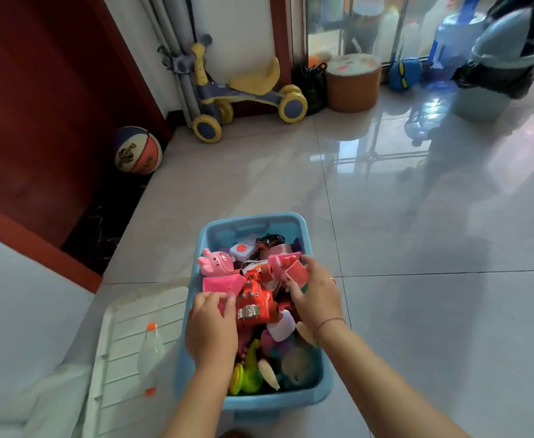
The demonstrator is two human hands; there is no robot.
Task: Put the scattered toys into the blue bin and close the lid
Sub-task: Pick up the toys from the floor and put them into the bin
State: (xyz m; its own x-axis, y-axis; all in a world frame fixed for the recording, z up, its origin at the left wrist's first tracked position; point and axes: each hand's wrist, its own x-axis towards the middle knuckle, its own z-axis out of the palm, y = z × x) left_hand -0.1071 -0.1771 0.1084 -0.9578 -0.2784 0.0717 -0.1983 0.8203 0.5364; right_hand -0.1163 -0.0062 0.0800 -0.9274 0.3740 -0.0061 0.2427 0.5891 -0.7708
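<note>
The blue bin [303,229] stands open on the tiled floor, heaped with toys. Among them are a pink rabbit toy [215,262], a red robot toy [254,297], a green toy [248,371] and a lilac piece [280,325]. My left hand [211,330] is over the bin's left side, its fingers on a flat pink piece [223,284]. My right hand [317,294] is over the right side, fingers curled round a pink block toy [292,268]. The white lid [133,346] lies flat on the floor left of the bin.
A yellow and blue ride-on trike [243,93] and a basketball [137,150] sit at the far left wall. A round brown stool [352,83], a blue water jug [455,42] and a grey trash can [496,67] line the back. Glossy floor lies right of the bin.
</note>
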